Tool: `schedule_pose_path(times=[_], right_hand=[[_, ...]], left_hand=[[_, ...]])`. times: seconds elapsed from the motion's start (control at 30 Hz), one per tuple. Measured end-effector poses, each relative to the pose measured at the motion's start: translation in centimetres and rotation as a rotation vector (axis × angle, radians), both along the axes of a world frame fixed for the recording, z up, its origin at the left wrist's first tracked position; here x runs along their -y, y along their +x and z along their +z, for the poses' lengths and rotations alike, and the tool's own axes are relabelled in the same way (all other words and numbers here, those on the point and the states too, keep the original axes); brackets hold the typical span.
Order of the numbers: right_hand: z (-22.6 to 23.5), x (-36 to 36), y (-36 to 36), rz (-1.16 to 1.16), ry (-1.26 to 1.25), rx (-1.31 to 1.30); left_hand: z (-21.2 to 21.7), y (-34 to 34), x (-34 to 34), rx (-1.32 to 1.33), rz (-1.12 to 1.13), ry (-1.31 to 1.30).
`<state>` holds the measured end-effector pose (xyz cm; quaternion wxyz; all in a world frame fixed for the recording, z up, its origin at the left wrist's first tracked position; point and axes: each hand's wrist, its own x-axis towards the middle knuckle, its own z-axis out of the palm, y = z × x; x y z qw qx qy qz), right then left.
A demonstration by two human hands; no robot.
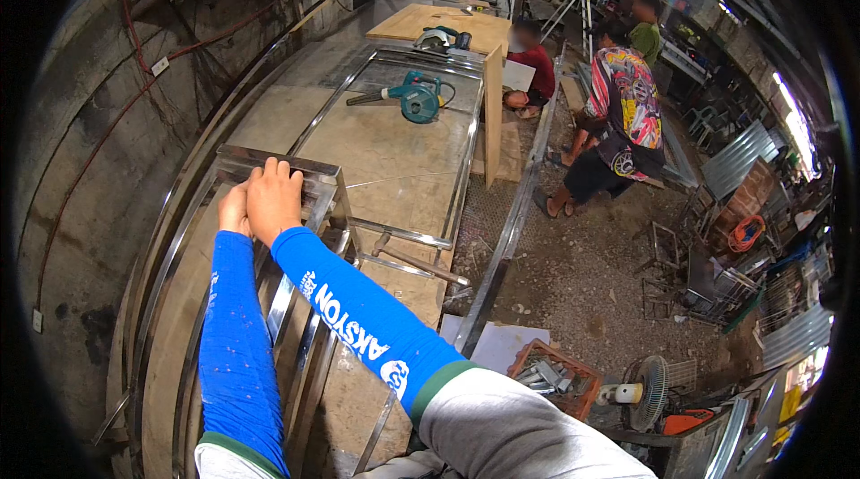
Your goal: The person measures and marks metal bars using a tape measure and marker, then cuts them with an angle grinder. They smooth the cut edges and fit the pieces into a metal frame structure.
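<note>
A frame of shiny square metal tubing (313, 168) stands on the worktable in front of me. My right hand (275, 197) is closed over its far crossbar, knuckles up. Pressed against it on the left, my left hand (234, 209) is also closed at the same bar; its fingertips are partly hidden. Right of the frame, a hammer (419, 265) with a long handle lies across metal tubing on the table. Farther off, a teal electric blower (419, 104) rests on the tabletop.
A circular saw (434, 40) sits by a plywood sheet (488, 29). Beyond the table's right edge, one person (627, 112) bends over and another in red (537, 67) crouches. A crate of metal pieces (555, 378) and a fan (651, 392) stand at lower right. A concrete wall (85, 166) runs along the left.
</note>
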<state>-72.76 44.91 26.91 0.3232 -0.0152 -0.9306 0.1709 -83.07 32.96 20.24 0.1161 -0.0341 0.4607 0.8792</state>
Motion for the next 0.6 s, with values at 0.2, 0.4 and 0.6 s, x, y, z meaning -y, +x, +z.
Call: schedule_pose_path(times=[0.2,0.4,0.6], right_hand=[[-0.4,-0.4,-0.1,-0.016,0.020,0.010],[-0.3,0.0,-0.1,0.004,-0.002,0.008],[-0.1,-0.2,0.1,-0.005,0.021,0.036]], left_hand=[[0.8,1.3,-0.9,0.005,-0.015,0.013],[0.4,0.6,-0.6,-0.004,0.103,-0.064],[-0.9,-0.6,0.7,-0.066,-0.002,-0.031]])
